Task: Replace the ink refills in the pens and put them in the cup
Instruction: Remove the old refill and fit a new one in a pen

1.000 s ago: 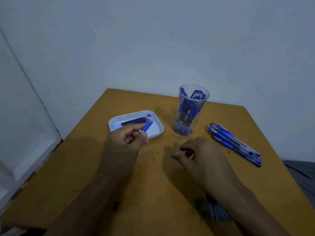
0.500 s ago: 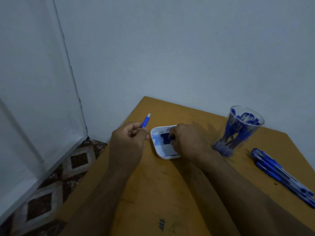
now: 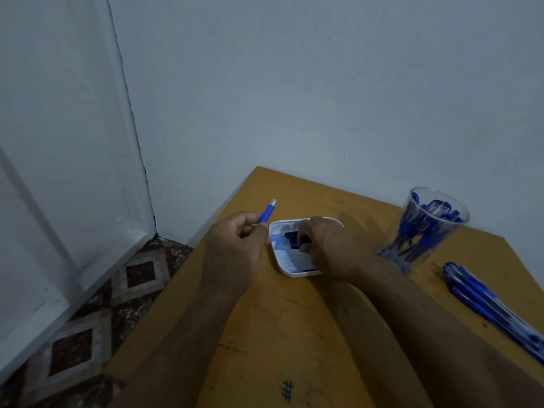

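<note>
- The pen barrel [image 3: 267,214] is held up in the left hand [image 3: 235,245], its blue grip end and pale tip sticking out past the knuckles, up and away from the person; it hangs above the tabletop's left edge, just beside the white tray [image 3: 282,267]; the left fingers [image 3: 245,229] are curled round the barrel's lower part, which the hand hides
- The refills [image 3: 290,241] lie side by side in the tray as dark thin rods with pale blue ends; how many there are is too small to tell
- The right hand [image 3: 329,248] reaches into the tray from the right, its fingertips bent down onto the dark ends of the refills; whether it has already pinched one or only touches them is hidden by its own knuckles, so I cannot tell
- By my judgement the step in hand is fetching a fresh refill for the barrel held ready; the pen is not yet reassembled
- The next move calls for parting a single rod from its neighbours, lifting it clear of the tray wall, then lining it up with the barrel's opening; a thin rod is apt to roll or drag others along
- The clear cup [image 3: 426,228] stands to the right, well apart from the tray, already holding several blue pens; a row of pens [image 3: 485,304] lies on the tabletop [image 3: 294,334] further right, near the edge
</note>
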A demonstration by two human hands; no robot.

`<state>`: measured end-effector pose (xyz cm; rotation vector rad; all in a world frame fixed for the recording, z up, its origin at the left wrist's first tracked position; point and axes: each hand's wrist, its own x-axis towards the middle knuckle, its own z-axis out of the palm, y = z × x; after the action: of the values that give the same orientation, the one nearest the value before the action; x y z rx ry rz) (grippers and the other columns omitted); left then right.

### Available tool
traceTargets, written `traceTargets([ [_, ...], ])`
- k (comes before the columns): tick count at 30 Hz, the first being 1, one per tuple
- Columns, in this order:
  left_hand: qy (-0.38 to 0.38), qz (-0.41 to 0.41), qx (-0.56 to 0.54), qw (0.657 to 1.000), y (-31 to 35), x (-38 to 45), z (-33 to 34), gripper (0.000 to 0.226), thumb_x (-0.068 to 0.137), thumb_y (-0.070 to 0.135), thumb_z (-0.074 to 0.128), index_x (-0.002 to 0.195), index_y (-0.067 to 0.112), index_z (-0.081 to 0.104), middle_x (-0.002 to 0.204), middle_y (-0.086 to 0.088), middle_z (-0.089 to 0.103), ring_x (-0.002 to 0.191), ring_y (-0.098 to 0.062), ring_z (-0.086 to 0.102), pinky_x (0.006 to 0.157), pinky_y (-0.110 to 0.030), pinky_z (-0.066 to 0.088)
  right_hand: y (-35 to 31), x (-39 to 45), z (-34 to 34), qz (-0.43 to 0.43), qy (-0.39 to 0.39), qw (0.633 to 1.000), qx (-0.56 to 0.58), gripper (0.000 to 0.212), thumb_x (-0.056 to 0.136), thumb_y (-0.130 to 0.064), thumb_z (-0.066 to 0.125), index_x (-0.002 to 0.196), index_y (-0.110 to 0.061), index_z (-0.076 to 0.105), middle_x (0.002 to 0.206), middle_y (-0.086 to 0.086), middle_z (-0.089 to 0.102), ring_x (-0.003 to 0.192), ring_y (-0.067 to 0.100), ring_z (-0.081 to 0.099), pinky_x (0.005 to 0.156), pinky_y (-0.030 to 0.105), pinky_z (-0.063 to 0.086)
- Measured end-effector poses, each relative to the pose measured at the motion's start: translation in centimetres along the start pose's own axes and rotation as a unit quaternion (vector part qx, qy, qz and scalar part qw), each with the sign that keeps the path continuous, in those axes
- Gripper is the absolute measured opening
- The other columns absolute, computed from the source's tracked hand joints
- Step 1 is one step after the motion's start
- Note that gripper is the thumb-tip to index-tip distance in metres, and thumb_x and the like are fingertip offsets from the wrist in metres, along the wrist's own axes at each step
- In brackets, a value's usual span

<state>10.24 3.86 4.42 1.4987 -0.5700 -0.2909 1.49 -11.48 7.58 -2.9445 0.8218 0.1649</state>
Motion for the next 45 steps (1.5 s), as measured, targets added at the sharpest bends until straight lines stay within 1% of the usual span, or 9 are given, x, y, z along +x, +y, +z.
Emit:
traceTargets([
  [6, -0.033, 0.033, 0.006, 0.999, 0.4, -1.5, 2.3, 0.028, 0.095, 0.011, 0.065, 0.091, 0.039, 0.066, 0.073, 0.001, 0.074, 0.055, -0.004, 0.059, 0.055, -0.027, 0.053, 2.3, -4.2, -1.9, -0.05, 0.06, 0.997, 0.023, 0.02, 0.1, -0.015, 0.056, 0.117, -0.026, 0.058, 0.107, -0.001, 0.066, 0.095, 0.016, 0.061, 0.071, 0.02, 0.051],
  [10, -0.074, 0.05, 0.005, 0.996, 0.7, -2.8, 4.6, 0.023, 0.096, 0.009, 0.064, 0.101, 0.03, 0.071, 0.077, 0.001, 0.074, 0.061, -0.004, 0.064, 0.057, -0.02, 0.051, 4.9, -7.8, -3.1, -0.05, 0.044, 0.978, 0.198, 0.024, 0.101, -0.011, 0.056, 0.107, -0.026, 0.074, 0.093, -0.013, 0.073, 0.089, -0.001, 0.065, 0.071, 0.007, 0.046],
  [15, -0.119, 0.049, 0.008, 0.992, 0.3, -4.8, 7.3, 0.02, 0.094, 0.012, 0.068, 0.11, 0.022, 0.072, 0.082, -0.001, 0.074, 0.076, -0.014, 0.071, 0.061, -0.022, 0.054, 8.1, -11.6, -1.0, -0.019, 0.174, 0.953, 0.246, 0.014, 0.086, -0.029, 0.077, 0.094, -0.038, 0.07, 0.086, -0.017, 0.066, 0.085, 0.0, 0.06, 0.068, 0.015, 0.048],
  [20, -0.158, 0.058, 0.006, 0.986, 0.4, -7.1, 9.2, 0.026, 0.095, 0.008, 0.065, 0.098, 0.034, 0.069, 0.073, -0.003, 0.072, 0.069, -0.018, 0.068, 0.064, -0.023, 0.055, 9.8, -15.2, 1.2, -0.001, 0.242, 0.881, 0.405, 0.022, 0.083, -0.046, 0.064, 0.1, -0.039, 0.078, 0.085, -0.01, 0.063, 0.071, 0.01, 0.06, 0.062, 0.019, 0.049],
  [23, -0.196, 0.06, 0.025, 0.978, 0.0, -8.2, 10.2, 0.025, 0.096, 0.007, 0.064, 0.099, 0.03, 0.07, 0.072, -0.002, 0.07, 0.072, -0.022, 0.067, 0.073, -0.032, 0.057, 10.3, -16.8, 2.2, 0.012, 0.262, 0.811, 0.523, 0.014, 0.087, -0.037, 0.065, 0.086, -0.032, 0.078, 0.085, 0.006, 0.07, 0.061, 0.031, 0.064, 0.049, 0.044, 0.056],
  [27, -0.236, 0.051, 0.035, 0.97, -0.2, -9.3, 10.9, 0.028, 0.095, 0.009, 0.064, 0.097, 0.037, 0.069, 0.072, -0.003, 0.07, 0.071, -0.021, 0.068, 0.076, -0.041, 0.055, 11.1, -17.7, 2.6, 0.051, 0.297, 0.742, 0.599, 0.028, 0.094, -0.024, 0.061, 0.093, 0.002, 0.07, 0.076, 0.016, 0.071, 0.064, 0.03, 0.068, 0.047, 0.037, 0.055],
  [31, -0.263, 0.065, 0.063, 0.96, -0.2, -9.9, 11.1, 0.026, 0.096, 0.014, 0.064, 0.099, 0.039, 0.07, 0.071, 0.0, 0.07, 0.07, -0.022, 0.066, 0.069, -0.035, 0.052, 11.4, -17.9, 2.4, 0.077, 0.3, 0.671, 0.674, 0.03, 0.1, -0.024, 0.054, 0.1, 0.005, 0.06, 0.078, 0.019, 0.073, 0.067, 0.033, 0.072, 0.05, 0.034, 0.057],
  [38, -0.279, 0.082, 0.089, 0.953, -0.1, -10.1, 11.2, 0.026, 0.097, 0.014, 0.062, 0.104, 0.038, 0.07, 0.07, 0.005, 0.07, 0.062, -0.004, 0.062, 0.059, -0.013, 0.045, 10.8, -17.8, 2.7, 0.072, 0.285, 0.661, 0.69, 0.033, 0.101, -0.025, 0.051, 0.105, 0.007, 0.055, 0.08, 0.021, 0.073, 0.07, 0.036, 0.074, 0.051, 0.037, 0.059],
  [45, -0.278, 0.082, 0.08, 0.954, -0.1, -10.1, 11.3, 0.023, 0.097, 0.012, 0.061, 0.109, 0.029, 0.072, 0.07, 0.001, 0.069, 0.059, -0.002, 0.058, 0.058, -0.013, 0.043, 10.7, -17.7, 2.8, 0.064, 0.289, 0.669, 0.682, 0.03, 0.103, -0.024, 0.049, 0.107, 0.006, 0.053, 0.083, 0.021, 0.074, 0.072, 0.038, 0.074, 0.052, 0.039, 0.06],
])
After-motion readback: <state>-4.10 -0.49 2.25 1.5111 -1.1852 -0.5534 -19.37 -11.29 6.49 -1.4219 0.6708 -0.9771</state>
